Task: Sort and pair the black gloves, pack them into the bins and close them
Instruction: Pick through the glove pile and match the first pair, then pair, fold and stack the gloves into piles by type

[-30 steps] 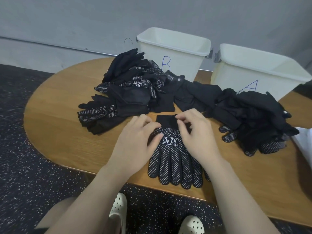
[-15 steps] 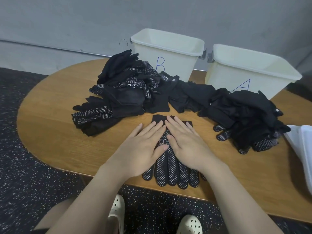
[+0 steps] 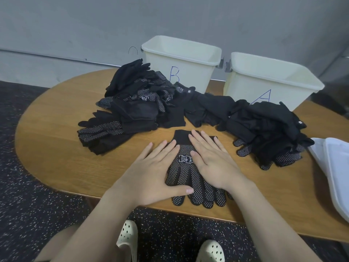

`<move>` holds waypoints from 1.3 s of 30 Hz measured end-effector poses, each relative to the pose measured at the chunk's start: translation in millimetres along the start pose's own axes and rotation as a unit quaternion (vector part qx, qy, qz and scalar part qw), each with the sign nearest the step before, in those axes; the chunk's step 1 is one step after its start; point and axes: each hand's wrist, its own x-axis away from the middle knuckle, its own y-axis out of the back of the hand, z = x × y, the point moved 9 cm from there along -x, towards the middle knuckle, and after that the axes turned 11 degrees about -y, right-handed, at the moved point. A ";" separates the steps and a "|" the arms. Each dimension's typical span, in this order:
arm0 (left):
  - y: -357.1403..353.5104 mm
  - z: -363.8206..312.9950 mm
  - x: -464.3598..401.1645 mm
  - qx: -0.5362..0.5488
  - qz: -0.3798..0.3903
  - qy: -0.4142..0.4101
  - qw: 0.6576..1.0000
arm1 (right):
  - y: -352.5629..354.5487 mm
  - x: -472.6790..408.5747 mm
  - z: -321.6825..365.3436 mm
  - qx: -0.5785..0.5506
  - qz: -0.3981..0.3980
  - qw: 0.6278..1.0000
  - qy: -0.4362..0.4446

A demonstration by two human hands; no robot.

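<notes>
A: Hands first, head view. What are they doing?

B: My left hand [image 3: 151, 173] lies flat, fingers straight and spread, on the left side of the dotted glove pair [image 3: 190, 178]; its thumb reaches across the glove fingers near the table's front edge. My right hand [image 3: 213, 159] lies flat on the right side of the same pair, fingers straight, tips on the plain black cuff. Neither hand pinches anything.

A: Where is the pair?

B: On the wooden table [image 3: 56, 148], cuff pointing away from me, glove fingers at the near edge. White dots and a white square mark face up. How many gloves are stacked there, I cannot tell.

A: Other gloves, relative to that pair?

B: Left glove heap [image 3: 132, 110] behind and to the left, some dotted, some plain. Right glove heap [image 3: 268, 129] behind and to the right. A band of plain black gloves joins the two heaps just beyond the cuff.

A: Bins?

B: Bin B [image 3: 181, 59] stands behind the pair, past the heaps, open. Bin A [image 3: 272, 80] stands behind and right, open, close beside bin B.

A: Anything else?

B: White lids [image 3: 332, 167] far right of the pair, at the frame edge. Pale perforated shoes [image 3: 128, 237] below the table edge, on speckled dark floor.
</notes>
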 end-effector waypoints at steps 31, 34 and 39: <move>15.7 -22.6 -44.4 0.083 -0.126 0.013 0.988 | 113.5 51.3 -116.1 -0.186 -0.453 0.862 -0.131; 13.9 -23.2 -46.7 0.082 -0.118 0.014 0.989 | 112.7 49.6 -137.9 -0.210 -0.426 0.862 -0.180; 12.7 -25.8 -50.4 0.070 -0.113 0.015 0.991 | 108.8 53.7 -152.2 -0.256 -0.424 0.844 -0.204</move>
